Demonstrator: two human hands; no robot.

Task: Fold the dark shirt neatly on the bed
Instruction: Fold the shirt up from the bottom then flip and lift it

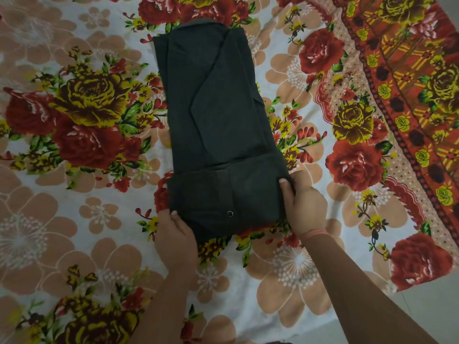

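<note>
Dark shirt [218, 115], narrow lengthwise fold, near end doubled over, on floral bedsheet [74, 219]; left hand [173, 234] pinching shirt's near-left corner, right hand [303, 207] gripping its near-right edge, thumb on top; risk: uneven lift skewing fold, sleeves slipping out

Bare forearms, pink thread band [315, 234] on right wrist

i'm seeing the dark shirt [218, 115] lying flat on the floral-printed bed [74, 219], running lengthwise away from me. its sides are lying folded inward, making one long narrow strip, with the collar sitting at the far end. the near end is lying doubled up over the body as a thicker band, and a small round button [230, 213] is showing on it.
</note>
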